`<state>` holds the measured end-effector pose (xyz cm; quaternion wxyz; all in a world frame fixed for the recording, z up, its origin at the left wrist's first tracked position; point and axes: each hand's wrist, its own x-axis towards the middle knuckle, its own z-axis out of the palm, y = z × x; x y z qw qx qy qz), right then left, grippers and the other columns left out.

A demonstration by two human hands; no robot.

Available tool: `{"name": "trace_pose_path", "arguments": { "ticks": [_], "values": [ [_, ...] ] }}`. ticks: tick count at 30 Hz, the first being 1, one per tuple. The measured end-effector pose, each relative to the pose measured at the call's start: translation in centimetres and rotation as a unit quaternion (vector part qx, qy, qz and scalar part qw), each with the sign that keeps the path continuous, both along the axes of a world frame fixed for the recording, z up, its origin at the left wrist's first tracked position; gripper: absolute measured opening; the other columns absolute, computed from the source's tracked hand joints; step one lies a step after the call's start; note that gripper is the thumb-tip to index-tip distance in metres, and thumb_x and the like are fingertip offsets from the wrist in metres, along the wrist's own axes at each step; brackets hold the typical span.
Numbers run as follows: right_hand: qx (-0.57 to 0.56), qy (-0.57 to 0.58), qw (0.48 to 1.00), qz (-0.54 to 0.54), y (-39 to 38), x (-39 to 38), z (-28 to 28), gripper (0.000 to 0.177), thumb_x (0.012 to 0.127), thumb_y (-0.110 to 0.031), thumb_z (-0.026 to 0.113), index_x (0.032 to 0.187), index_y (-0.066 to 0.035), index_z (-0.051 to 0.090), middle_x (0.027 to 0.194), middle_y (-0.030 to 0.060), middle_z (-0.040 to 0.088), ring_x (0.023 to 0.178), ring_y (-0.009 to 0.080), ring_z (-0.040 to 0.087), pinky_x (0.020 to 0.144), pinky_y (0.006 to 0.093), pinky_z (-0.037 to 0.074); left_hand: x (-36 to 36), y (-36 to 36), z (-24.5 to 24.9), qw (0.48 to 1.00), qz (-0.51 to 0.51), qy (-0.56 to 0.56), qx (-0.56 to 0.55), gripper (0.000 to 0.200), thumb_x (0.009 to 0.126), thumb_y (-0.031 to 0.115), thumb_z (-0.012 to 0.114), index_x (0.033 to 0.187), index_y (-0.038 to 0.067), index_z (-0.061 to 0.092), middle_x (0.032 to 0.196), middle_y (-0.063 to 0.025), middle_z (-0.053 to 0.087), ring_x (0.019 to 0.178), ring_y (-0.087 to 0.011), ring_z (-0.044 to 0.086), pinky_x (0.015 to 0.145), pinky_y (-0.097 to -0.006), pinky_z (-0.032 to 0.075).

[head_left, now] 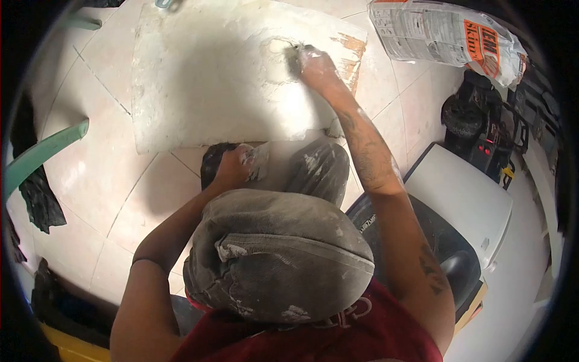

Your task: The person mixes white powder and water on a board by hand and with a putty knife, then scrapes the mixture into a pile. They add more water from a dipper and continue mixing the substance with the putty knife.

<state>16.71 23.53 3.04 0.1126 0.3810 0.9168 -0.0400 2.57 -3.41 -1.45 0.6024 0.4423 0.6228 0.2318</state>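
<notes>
At the far left, a green curved bar (51, 148) slanted over the tiled floor (102, 181). To its right came the pale, white-smeared board (199, 90), directly ahead of the person's knees, its long axis running from left to right across the view; whether it lay flat on the floor or was raised could not be told. The left hand (236, 166) was just short of the board's near edge, its grip closed around what looked like a flat tool (259, 161) with a pale-coated face, pointing rightward. Farther right and away from the body, a rough patch of white paste (278, 53) sat on the board's far right part. The right hand (316, 67) was much the nearer to it, just beside its right side, the arm stretched out; that grip was curled with fingers bent, though what it held could not be told. Beyond the board's brown, worn right edge (353, 54) lay a printed bag (443, 36).
</notes>
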Motion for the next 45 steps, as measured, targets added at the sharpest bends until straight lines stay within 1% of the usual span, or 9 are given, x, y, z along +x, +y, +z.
{"name": "trace_pose_path", "arguments": {
  "ticks": [5,6,12,14,16,18,20,26,45],
  "values": [
    [-0.086,0.014,0.994,-0.060,1.2,0.8,2.2,0.019,0.080,-0.017,0.056,0.083,0.001,0.059,0.077,0.0183,0.062,0.075,0.0312,0.062,0.074,0.0394,0.051,0.4,-1.0,-1.8,0.998,0.016,0.005,0.058,0.024,0.078,0.013,0.061,0.098,0.000,0.057,0.084,-0.0228,0.061,0.081,-0.0398,0.058,0.073,-0.0432,0.046],
    [0.014,0.017,1.000,-0.008,1.4,1.4,2.8,0.027,0.080,-0.025,0.059,0.084,0.001,0.059,0.077,0.0175,0.062,0.074,0.0296,0.062,0.073,0.0395,0.051,0.4,-1.0,-1.8,0.998,0.013,0.016,0.057,0.024,0.077,0.013,0.061,0.097,0.000,0.057,0.083,-0.0228,0.061,0.080,-0.0399,0.058,0.073,-0.0431,0.046],
    [0.002,0.007,0.999,0.050,-0.9,-0.8,1.6,0.018,0.082,-0.011,0.047,0.088,0.000,0.059,0.075,0.0160,0.061,0.074,0.0268,0.062,0.070,0.0376,0.053,0.1,0.0,-0.2,0.999,0.026,-0.033,0.022,0.023,0.077,0.012,0.061,0.097,0.000,0.058,0.082,-0.0234,0.061,0.079,-0.0408,0.058,0.071,-0.0431,0.046],
    [-0.037,-0.103,0.994,-0.006,-0.8,-1.4,2.4,0.019,0.084,-0.018,0.049,0.089,-0.001,0.058,0.075,0.0145,0.062,0.071,0.0252,0.063,0.069,0.0377,0.053,0.2,-0.5,-0.7,0.998,0.033,-0.009,0.054,0.023,0.077,0.011,0.061,0.096,-0.001,0.058,0.082,-0.0233,0.061,0.078,-0.0404,0.058,0.071,-0.0429,0.046],
    [-0.088,-0.063,0.992,-0.071,0.1,-1.4,5.7,0.030,0.083,-0.029,0.056,0.089,0.000,0.057,0.072,0.0160,0.061,0.067,0.0264,0.063,0.075,0.0366,0.051,0.6,-1.1,-2.2,0.993,0.024,0.051,0.108,0.022,0.077,0.011,0.061,0.095,-0.002,0.058,0.080,-0.0230,0.061,0.077,-0.0398,0.059,0.070,-0.0423,0.047],
    [-0.010,-0.103,0.995,-0.005,1.4,-0.1,6.1,0.026,0.083,-0.026,0.057,0.093,-0.003,0.059,0.084,0.0158,0.064,0.073,0.0270,0.064,0.077,0.0368,0.050,0.5,-1.0,-2.0,0.997,0.003,0.041,0.058,0.022,0.078,0.011,0.060,0.096,-0.002,0.058,0.082,-0.0230,0.061,0.079,-0.0390,0.060,0.071,-0.0417,0.047],
    [0.079,0.005,0.992,0.094,2.5,1.9,6.1,0.021,0.080,-0.019,0.059,0.094,-0.003,0.061,0.095,0.0127,0.064,0.085,0.0278,0.062,0.079,0.0373,0.049,0.3,-0.5,-1.3,0.999,-0.003,0.025,0.037,0.023,0.078,0.011,0.060,0.097,-0.002,0.058,0.084,-0.0231,0.062,0.081,-0.0385,0.060,0.072,-0.0412,0.047],
    [0.031,0.023,0.986,0.164,0.5,2.9,7.2,0.015,0.077,-0.005,0.055,0.090,-0.002,0.062,0.102,0.0119,0.062,0.090,0.0292,0.060,0.080,0.0379,0.049,0.0,0.1,-0.1,1.000,0.012,-0.013,0.002,0.024,0.079,0.012,0.059,0.099,-0.002,0.058,0.088,-0.0233,0.062,0.085,-0.0379,0.060,0.074,-0.0396,0.047],
    [-0.078,-0.056,0.988,0.118,0.1,-0.6,3.6,0.024,0.072,0.001,0.055,0.095,-0.001,0.061,0.101,0.0155,0.061,0.094,0.0311,0.058,0.082,0.0369,0.049,0.2,-0.2,-0.8,1.000,0.017,-0.013,0.017,0.024,0.078,0.010,0.060,0.099,-0.001,0.058,0.087,-0.0246,0.062,0.085,-0.0373,0.061,0.074,-0.0388,0.048]
  ]
}}
